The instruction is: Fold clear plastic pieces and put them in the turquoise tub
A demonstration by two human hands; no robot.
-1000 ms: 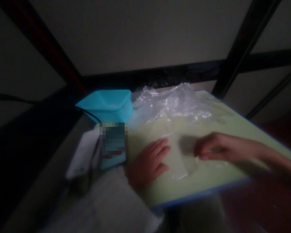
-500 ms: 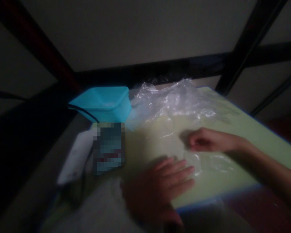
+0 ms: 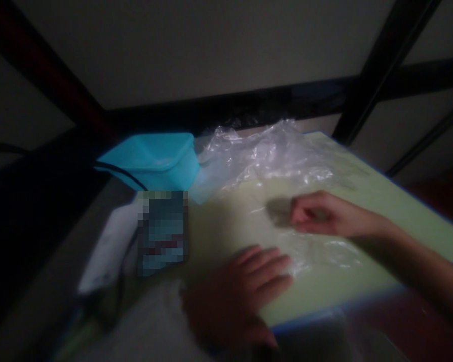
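Note:
A clear, crinkled plastic sheet or bag (image 3: 264, 151) spreads over the pale yellow-green tabletop (image 3: 362, 201), bunched up toward the back. My left hand (image 3: 241, 291) lies flat near the table's front edge, fingers stretched to the right over the smoother part of the plastic. Just beyond it, to the right, my right hand (image 3: 320, 213) is closed with fingertips pressed together, its shadow falling to the left on the surface. Whatever sits between those fingertips, if anything, is too blurred to make out.
At the back left stands a turquoise plastic basin (image 3: 154, 156) with a black cord (image 3: 124, 173) over its side. In front of it are a pixelated flat object (image 3: 162, 231) and a white elongated object (image 3: 111, 244). A wall with dark beams rises behind.
The right hand has moved slightly right relative to the table and appears lifted, its shadow showing more to the left. My left hand stays flat. The whole view has shifted a little.

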